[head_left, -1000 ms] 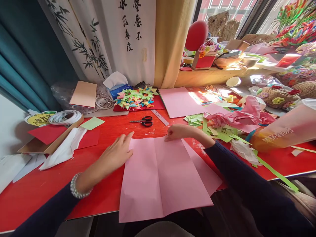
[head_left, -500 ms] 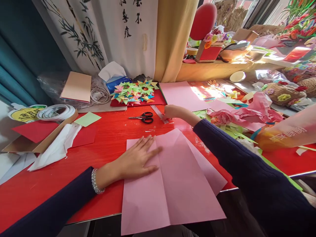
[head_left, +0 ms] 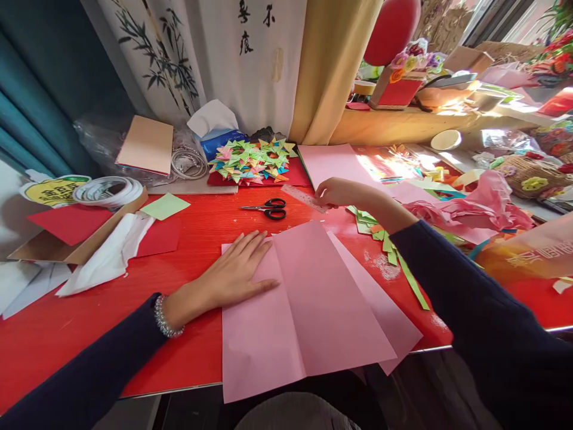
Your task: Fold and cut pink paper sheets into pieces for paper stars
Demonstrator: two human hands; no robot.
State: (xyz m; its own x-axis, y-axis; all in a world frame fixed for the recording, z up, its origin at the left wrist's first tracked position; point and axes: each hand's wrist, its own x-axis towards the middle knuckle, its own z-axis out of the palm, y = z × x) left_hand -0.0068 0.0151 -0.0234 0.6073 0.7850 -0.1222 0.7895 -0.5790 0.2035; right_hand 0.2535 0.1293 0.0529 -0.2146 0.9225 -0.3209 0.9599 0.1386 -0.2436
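Note:
A large creased pink paper sheet (head_left: 313, 304) lies on the red table (head_left: 89, 322), hanging over its near edge, with a second pink sheet under its right side. My left hand (head_left: 237, 272) rests flat on the sheet's upper left part, fingers stretched out. My right hand (head_left: 342, 192) is farther back, its fingers pinched on the end of a clear plastic ruler (head_left: 304, 198), which is lifted slightly off the table. Black-handled scissors (head_left: 266, 208) lie just left of the ruler.
A heap of small folded colourful paper pieces (head_left: 250, 160) sits on red card at the back, beside a tissue box (head_left: 215, 134). Green paper strips (head_left: 385, 245) and pink crepe paper (head_left: 474, 206) lie right. Tape rolls (head_left: 105, 192), a cardboard tray and white paper lie left.
My right hand went from the pink sheet's top edge back to the ruler and took hold of it. My left hand slid onto the sheet and lies flat there.

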